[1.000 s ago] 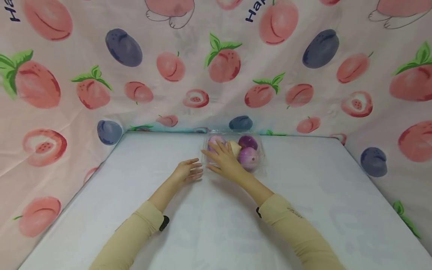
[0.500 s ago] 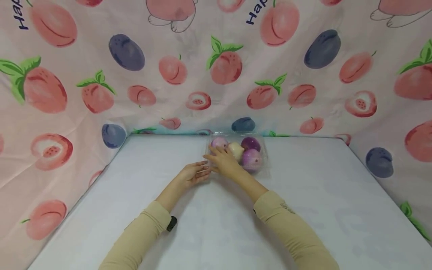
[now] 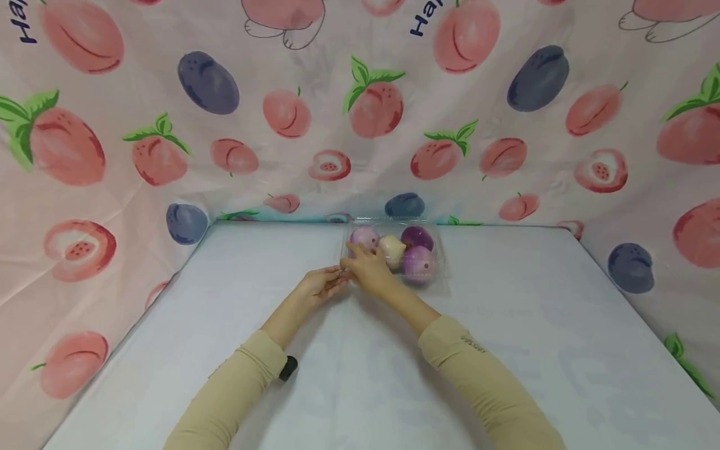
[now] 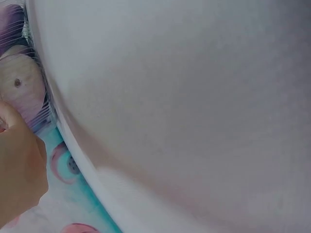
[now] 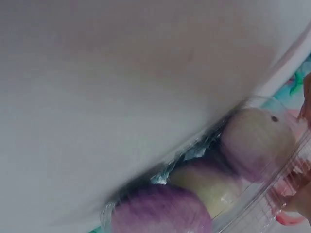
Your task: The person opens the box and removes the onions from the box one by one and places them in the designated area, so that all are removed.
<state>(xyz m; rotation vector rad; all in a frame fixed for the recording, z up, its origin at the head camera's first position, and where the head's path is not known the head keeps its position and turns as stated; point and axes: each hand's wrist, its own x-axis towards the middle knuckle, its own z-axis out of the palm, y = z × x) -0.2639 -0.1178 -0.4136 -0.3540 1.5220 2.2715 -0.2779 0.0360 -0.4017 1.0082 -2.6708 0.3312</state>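
A clear plastic box (image 3: 441, 256) stands at the back of the table. Through it show round, onion-like vegetables: a pale purple onion (image 3: 364, 236), a cream-white onion (image 3: 392, 250), a dark purple onion (image 3: 417, 237) and a purple-pink onion (image 3: 420, 265). My left hand (image 3: 316, 286) pinches the box's front left edge with its fingertips. Beside it, my right hand (image 3: 368, 273) has bent fingers on the same corner and covers part of the lid. In the right wrist view, fingers (image 5: 306, 104) hold the rim near the pale onion (image 5: 257, 143).
The box stands on a white-covered table (image 3: 506, 325). Close behind it hangs a pink cloth (image 3: 320, 75) printed with peaches and plums, which also runs down both sides. A black wrist device (image 3: 288, 369) sits at my left cuff.
My left hand has moved right to the box's corner and closed its fingertips. My right hand's spread fingers have drawn in and bent at that corner. The onions stay inside.
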